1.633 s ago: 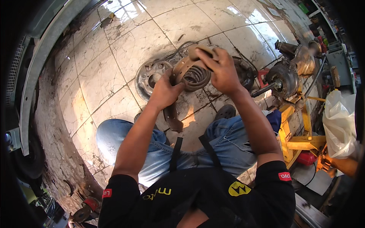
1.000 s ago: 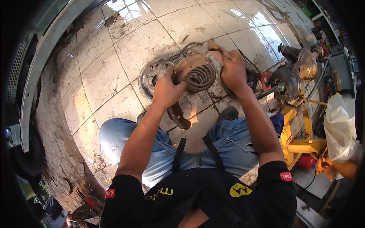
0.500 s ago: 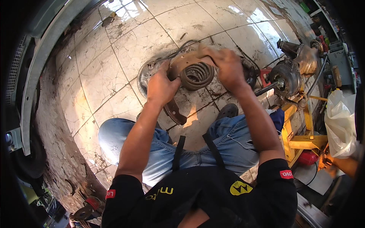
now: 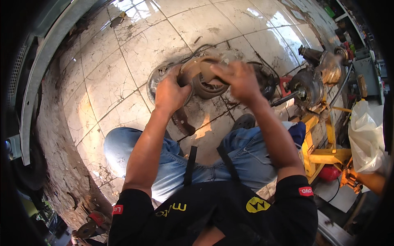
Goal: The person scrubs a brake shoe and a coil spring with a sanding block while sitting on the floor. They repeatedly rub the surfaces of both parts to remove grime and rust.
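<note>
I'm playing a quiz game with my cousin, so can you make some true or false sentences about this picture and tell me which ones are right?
1. The left hand holds a curved brake shoe. True.
2. The right hand holds a hammer. False: its fingers are on a tan piece, too blurred to name.
3. A coil spring shows between the two hands. True.
4. The metal stand is blue. False: it is yellow.
5. The plastic bag is on the person's left side. False: it is on the right.
6. The person's sleeves are black. True.
</note>
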### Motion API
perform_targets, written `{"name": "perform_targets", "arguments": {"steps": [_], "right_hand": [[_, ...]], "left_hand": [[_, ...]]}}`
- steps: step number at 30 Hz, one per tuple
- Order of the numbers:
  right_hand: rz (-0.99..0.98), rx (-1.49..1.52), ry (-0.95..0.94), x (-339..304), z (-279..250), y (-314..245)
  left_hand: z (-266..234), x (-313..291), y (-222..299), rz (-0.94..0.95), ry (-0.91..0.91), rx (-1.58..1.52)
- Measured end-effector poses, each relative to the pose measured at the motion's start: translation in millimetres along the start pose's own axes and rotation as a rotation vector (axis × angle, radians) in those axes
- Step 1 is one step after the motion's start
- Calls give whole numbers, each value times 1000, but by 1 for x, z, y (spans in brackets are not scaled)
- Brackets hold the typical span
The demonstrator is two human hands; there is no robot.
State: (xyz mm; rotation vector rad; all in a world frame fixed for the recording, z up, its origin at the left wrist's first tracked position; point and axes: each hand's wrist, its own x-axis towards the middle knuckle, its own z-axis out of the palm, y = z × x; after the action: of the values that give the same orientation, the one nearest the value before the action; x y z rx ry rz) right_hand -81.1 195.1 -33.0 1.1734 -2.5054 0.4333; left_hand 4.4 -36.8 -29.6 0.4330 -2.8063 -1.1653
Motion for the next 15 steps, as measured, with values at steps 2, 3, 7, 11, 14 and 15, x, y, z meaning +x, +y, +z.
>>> {"name": "perform_targets", "arguments": {"steps": [2,3,7,11,14,15], "right_hand": [[364,-66,-162,-4,7,39],[512,74,-63,-7,-2,53],[445,323,113,-5,-3,36],[536,665,114,6,-7,13],[835,850,-166,12,-32,6],[706,762,-67,10,-28,4]], "left_hand": [[-3,-2,2,-12,-14,20],[-3,-2,4,-22,-13,27],[-3,2,9,-56,-11,35],[4,1,11,-79,32,-13],[8,1,10,-102,-6,-64],[7,1,8,-125,-40,-99]]}}
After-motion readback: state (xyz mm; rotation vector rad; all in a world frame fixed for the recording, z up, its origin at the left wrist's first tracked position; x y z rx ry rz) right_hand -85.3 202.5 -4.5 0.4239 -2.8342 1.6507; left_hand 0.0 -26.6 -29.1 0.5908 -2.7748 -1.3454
